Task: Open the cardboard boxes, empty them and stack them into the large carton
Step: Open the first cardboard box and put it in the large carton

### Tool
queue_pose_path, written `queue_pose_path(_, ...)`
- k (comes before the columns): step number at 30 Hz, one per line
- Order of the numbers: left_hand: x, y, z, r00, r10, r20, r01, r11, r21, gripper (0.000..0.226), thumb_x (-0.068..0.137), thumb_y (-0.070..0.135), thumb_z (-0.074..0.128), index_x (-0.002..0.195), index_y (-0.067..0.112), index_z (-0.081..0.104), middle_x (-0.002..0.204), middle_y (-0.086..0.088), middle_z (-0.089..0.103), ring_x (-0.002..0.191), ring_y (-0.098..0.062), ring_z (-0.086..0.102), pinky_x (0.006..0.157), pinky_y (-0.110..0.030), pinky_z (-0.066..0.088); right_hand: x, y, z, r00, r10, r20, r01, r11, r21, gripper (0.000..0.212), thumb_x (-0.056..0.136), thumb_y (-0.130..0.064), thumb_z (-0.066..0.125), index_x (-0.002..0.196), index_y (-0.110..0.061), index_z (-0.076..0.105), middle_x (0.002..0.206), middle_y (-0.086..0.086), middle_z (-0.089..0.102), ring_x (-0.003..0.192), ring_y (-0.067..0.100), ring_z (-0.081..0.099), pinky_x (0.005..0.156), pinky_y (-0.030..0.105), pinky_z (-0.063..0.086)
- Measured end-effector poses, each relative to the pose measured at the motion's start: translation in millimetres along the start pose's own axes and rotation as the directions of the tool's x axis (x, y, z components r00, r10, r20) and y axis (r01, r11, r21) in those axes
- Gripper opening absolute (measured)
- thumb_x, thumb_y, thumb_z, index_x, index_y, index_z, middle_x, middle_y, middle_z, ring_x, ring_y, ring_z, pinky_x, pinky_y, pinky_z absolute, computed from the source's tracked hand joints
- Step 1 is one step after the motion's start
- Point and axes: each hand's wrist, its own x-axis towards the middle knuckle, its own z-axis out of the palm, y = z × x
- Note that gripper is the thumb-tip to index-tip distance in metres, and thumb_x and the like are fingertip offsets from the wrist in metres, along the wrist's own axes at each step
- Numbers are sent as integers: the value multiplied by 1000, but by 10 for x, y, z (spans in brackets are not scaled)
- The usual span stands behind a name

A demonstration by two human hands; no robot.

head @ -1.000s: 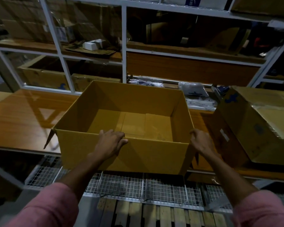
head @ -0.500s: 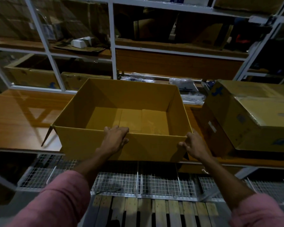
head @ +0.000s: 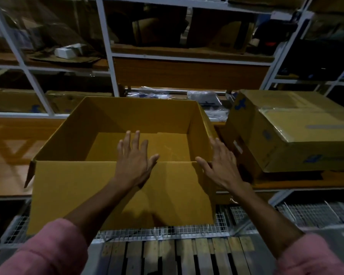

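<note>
Head view shows the large carton open and empty, the sealed box unopened beside it, left hand and right hand spread, holding nothing.

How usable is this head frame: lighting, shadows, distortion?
Head view: dim overall, the upper shelves nearly black; the open carton is the best-lit thing, with the left hand casting a soft shadow down its front wall; wide-angle bending bows the white shelf posts; the right hand and the sealed box stay readable.
</note>
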Motion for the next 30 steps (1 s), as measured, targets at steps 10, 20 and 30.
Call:
queue_pose_path(10,1114,1266,-94,964,217,-156,-221,975,-7,82,99,71,17,161,19,14,170,-12,-7,155,-37,-14,121,-64,0,531,418,-820,976,10,-219,-45,987,-157,80,93,-79,17,160,-39,-4,171,5,5,158,25,-3,124,60,-4)
queue_pose_path(20,1730,2493,-41,935,355,-12,-354,928,-118,82,98,72,18,163,23,7,170,-9,-11,155,-36,-14,120,-63,-5,698,1469,-1536,945,181,-273,-224,965,-139,87,89,-85,14,161,-35,6,169,6,17,156,29,11,122,64,4)
queue_pose_path(30,2520,4004,273,965,200,169,-161,962,-223,87,91,82,17,162,34,-1,166,-1,-28,149,-51,-18,114,-74,0,1223,3383,-2216,958,286,-30,-287,940,-187,91,84,-88,9,161,-40,-1,172,1,-2,157,31,-3,120,66,-3)
